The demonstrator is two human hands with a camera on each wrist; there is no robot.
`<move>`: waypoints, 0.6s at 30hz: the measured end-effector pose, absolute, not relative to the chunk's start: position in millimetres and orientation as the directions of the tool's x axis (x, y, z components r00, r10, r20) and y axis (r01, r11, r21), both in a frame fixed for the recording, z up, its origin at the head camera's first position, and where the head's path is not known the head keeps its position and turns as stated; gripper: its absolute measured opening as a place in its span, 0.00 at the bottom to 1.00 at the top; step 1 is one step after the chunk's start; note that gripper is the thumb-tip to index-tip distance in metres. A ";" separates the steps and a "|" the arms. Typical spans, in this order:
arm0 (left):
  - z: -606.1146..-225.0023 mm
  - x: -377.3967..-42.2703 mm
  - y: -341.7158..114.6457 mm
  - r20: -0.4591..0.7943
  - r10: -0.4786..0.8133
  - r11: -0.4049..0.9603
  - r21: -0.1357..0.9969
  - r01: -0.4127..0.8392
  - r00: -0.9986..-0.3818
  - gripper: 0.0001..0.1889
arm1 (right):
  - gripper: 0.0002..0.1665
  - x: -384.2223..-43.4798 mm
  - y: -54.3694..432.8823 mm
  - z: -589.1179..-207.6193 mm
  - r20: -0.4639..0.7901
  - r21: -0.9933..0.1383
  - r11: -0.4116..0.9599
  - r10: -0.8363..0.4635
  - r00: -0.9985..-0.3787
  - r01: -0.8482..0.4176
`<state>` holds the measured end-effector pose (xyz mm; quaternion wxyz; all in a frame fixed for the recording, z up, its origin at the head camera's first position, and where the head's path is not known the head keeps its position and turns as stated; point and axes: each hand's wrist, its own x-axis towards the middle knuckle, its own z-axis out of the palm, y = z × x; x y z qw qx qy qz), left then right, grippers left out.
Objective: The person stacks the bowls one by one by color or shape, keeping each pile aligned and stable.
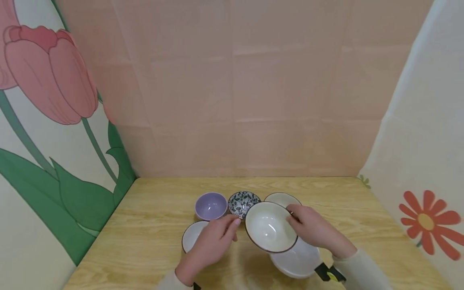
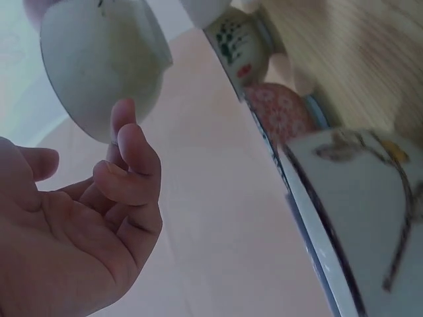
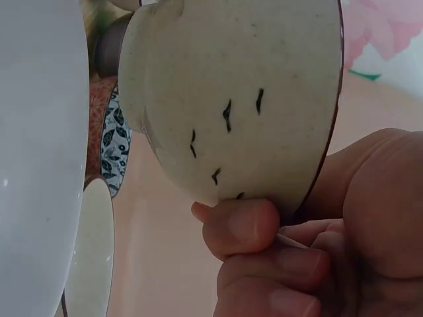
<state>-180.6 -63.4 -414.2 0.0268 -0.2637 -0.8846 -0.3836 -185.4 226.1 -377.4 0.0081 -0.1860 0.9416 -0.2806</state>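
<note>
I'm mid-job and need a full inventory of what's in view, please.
Table: 1, light wood, under everything
Purple bowl: 1, purple, back left of the group
Leaf bowl: 1, dark leaf pattern on white inside, back middle
Rear bowl: 1, cream, dark rim, back right
Front-left bowl: 1, white inside, dark rim, partly hidden
Front-right bowl: 1, white, partly hidden
Held bowl: 1, cream, dark rim, raised off the table
Back cloth: 1, pink, behind the table
Tulip cloth: 1, pale with pink and green print, left
Flower cloth: 1, pale with red flower, right
Sleeves: 2, off-white, at both wrists
Left hand: 1, bare, near the front-left bowl
Right hand: 1, bare, gripping the held bowl's rim
</note>
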 end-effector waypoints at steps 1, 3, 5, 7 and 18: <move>-414.8 -181.3 -60.4 0.248 0.456 0.553 0.673 0.490 -0.855 0.28 | 0.05 -183.9 228.9 -378.1 0.100 -0.531 0.772 -0.352 -0.931 -0.349; -416.7 -183.1 -54.2 0.246 0.477 0.522 0.693 0.497 -0.844 0.27 | 0.04 -180.9 234.0 -379.6 0.125 -0.525 0.775 -0.341 -0.932 -0.353; -418.9 -184.8 -48.3 0.247 0.495 0.483 0.719 0.500 -0.833 0.24 | 0.03 -178.9 239.0 -381.4 0.154 -0.510 0.782 -0.328 -0.932 -0.360; -420.9 -185.9 -42.3 0.236 0.509 0.449 0.748 0.489 -0.828 0.23 | 0.04 -176.8 243.8 -383.5 0.180 -0.498 0.787 -0.318 -0.931 -0.365; -428.6 -189.8 -19.9 0.181 0.528 0.382 0.822 0.422 -0.830 0.25 | 0.05 -173.4 260.9 -392.2 0.154 -0.518 0.793 -0.282 -0.947 -0.321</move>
